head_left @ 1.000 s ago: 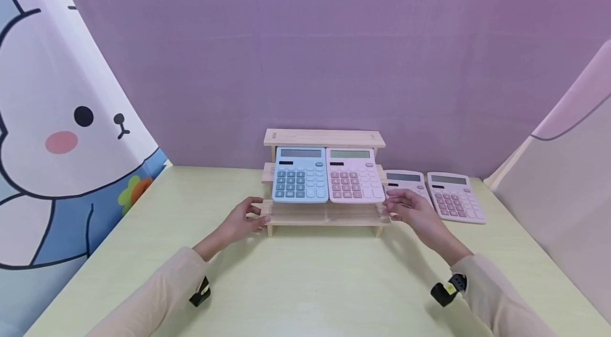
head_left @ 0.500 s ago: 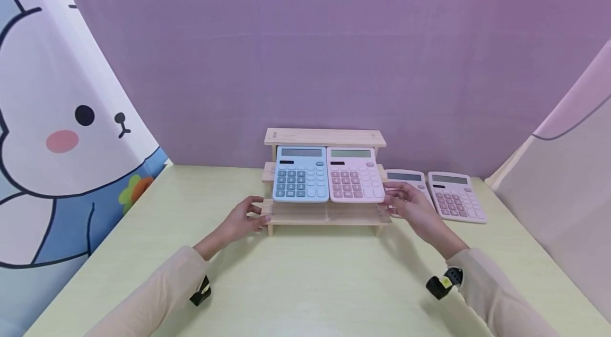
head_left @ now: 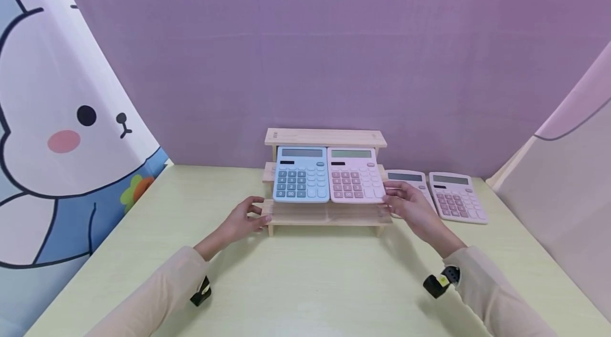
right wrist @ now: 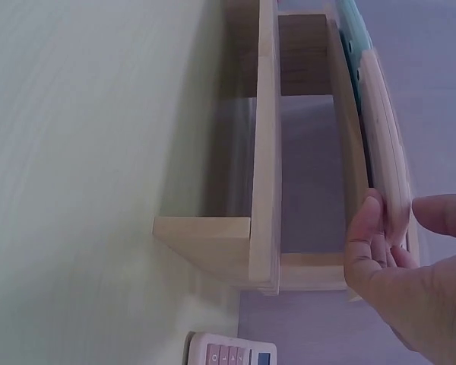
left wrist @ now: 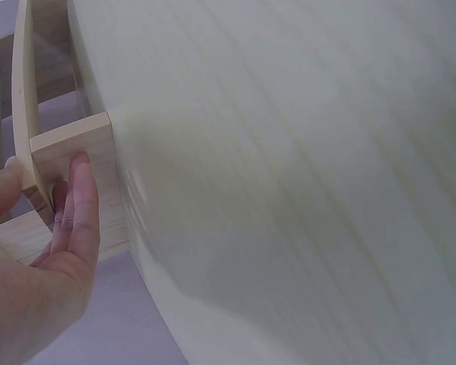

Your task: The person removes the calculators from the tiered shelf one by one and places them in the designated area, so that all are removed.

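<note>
A three-tier wooden display stand (head_left: 325,137) stands on the table in the head view. A blue calculator (head_left: 302,175) and a pink calculator (head_left: 356,175) lean side by side on it, screens at the top. My left hand (head_left: 243,219) grips the left end of the bottom board; in the left wrist view the thumb is over the board (left wrist: 24,106) and the fingers lie along the end leg. My right hand (head_left: 414,210) holds the pink calculator's lower right corner, with fingers behind it and thumb in front in the right wrist view.
Two more pink calculators lie on the table (head_left: 305,284) to the right of the stand, the nearer one partly hidden by my right hand and the outer calculator (head_left: 458,197) in full view. A purple backdrop (head_left: 324,50) rises behind; a cartoon-printed cloth (head_left: 71,167) hangs at the left.
My right hand has shifted slightly left and up, its fingers now at the pink calculator's lower right corner. The left hand and both calculators on the stand look nearly unmoved.
</note>
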`<state>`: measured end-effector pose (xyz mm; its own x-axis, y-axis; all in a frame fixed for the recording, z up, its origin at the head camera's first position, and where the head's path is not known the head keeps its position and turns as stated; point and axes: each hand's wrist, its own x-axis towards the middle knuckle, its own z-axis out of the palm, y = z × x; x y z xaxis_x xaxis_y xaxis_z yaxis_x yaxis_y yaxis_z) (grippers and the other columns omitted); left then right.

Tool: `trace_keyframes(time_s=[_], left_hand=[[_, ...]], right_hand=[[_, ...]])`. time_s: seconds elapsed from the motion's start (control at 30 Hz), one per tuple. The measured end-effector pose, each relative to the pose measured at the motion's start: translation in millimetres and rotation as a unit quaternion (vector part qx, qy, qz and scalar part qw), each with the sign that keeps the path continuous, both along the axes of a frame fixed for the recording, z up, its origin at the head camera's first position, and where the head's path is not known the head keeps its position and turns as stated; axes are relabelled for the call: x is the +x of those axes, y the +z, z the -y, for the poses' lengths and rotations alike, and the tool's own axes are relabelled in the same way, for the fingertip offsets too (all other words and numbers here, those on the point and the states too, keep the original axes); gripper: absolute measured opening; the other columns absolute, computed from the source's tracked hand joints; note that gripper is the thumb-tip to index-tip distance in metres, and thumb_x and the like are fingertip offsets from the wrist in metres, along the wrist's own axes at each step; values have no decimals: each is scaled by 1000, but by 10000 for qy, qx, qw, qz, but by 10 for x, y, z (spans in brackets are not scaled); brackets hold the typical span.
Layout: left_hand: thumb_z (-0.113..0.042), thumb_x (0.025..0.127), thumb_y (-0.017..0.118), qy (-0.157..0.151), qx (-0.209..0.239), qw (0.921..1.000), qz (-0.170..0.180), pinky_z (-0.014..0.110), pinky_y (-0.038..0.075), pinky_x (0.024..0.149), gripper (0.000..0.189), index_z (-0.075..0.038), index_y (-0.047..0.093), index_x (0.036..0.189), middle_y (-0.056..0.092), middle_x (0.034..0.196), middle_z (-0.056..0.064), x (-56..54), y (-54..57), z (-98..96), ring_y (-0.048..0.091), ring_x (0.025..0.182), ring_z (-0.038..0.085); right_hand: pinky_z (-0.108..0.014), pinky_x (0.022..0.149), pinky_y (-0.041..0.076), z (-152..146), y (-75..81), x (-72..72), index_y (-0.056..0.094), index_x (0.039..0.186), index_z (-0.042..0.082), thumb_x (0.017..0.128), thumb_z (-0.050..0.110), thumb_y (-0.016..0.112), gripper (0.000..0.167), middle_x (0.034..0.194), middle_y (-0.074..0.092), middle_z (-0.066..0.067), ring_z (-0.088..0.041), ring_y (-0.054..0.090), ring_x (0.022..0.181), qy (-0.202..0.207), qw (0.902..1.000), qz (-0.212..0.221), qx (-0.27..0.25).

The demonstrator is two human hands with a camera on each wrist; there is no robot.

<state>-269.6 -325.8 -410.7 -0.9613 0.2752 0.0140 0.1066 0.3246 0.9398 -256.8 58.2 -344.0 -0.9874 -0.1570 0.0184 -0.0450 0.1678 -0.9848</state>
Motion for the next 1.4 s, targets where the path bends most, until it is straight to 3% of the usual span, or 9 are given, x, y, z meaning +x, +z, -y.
trace_keyframes(time_s=[0.97, 1.4], left_hand=[[-8, 88, 59, 7, -16, 10000, 5, 38, 58, 73, 54, 7, 30, 132, 53, 106, 26, -7, -8, -4, 66, 85, 26], [-10, 88, 60, 37, -14, 10000, 23, 37, 58, 73, 56, 7, 30, 132, 52, 106, 25, -21, -17, 1, 66, 84, 24]], right_hand=[[-25, 84, 54, 32, -18, -27, 24, 134, -8, 88, -7, 47, 51, 99, 52, -2, -8, 59, 84, 199, 9955, 284, -879], [-23, 80, 55, 64, -5, -15, 23, 136, -8, 89, -8, 47, 53, 95, 53, -1, -8, 60, 80, -2, 9932, 419, -1089]])
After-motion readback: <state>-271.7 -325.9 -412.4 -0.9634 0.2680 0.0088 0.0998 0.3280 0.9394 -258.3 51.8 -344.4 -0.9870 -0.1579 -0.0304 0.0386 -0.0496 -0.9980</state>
